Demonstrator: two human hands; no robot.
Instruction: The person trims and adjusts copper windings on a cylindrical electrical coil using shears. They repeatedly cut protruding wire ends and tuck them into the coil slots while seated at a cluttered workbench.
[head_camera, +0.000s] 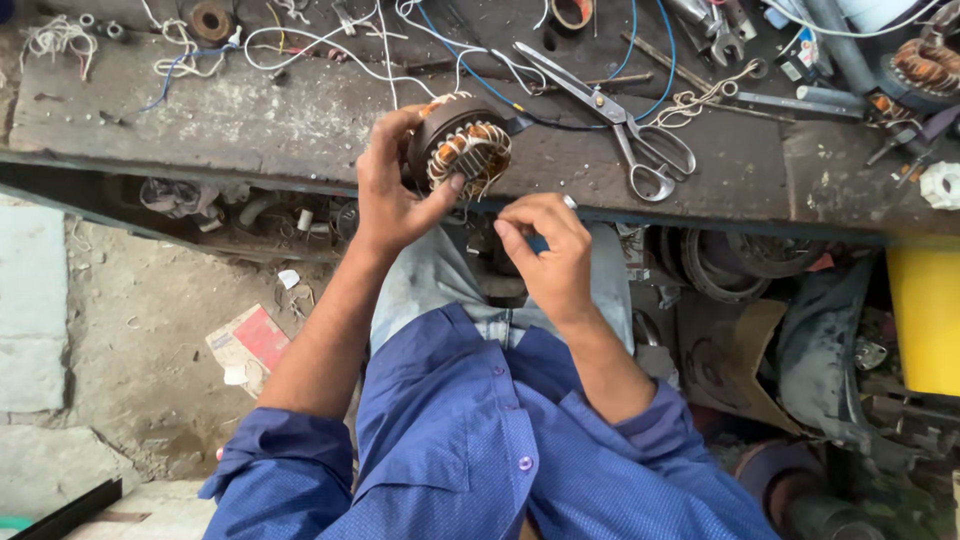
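Copper-wound stator (462, 148) in left hand (392, 190); back side hidden.

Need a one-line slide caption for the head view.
Left hand grips a wound motor stator; right hand pinches beside it, scissors on the workbench.

One wound motor stator (462, 148) is held up in two hands (left hand (392, 190), right hand (545, 255)). One pair of scissors (620, 125) lies on the workbench (300, 120); perhaps a second copper-wound coil (925, 65) sits at the far corner, partly cropped.
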